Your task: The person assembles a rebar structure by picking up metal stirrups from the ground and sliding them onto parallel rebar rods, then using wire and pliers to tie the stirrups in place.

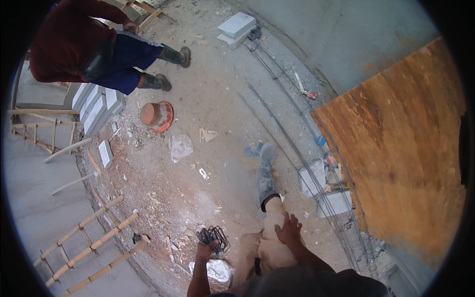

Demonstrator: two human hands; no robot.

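Observation:
My left hand is closed around a bundle of dark bent-wire stirrups, held low beside my leg. The loops fan out beyond my fingers. My right hand rests on my trouser leg near the knee, fingers spread, nothing held. One grey boot is stretched forward on the dirt. Below the wire bundle lies a crumpled white sack.
Long steel rods run along my right, past pale blocks and a large plywood sheet. Ahead left stands a co-worker near a clay-coloured bucket and stacked blocks. A bamboo ladder leans at the left.

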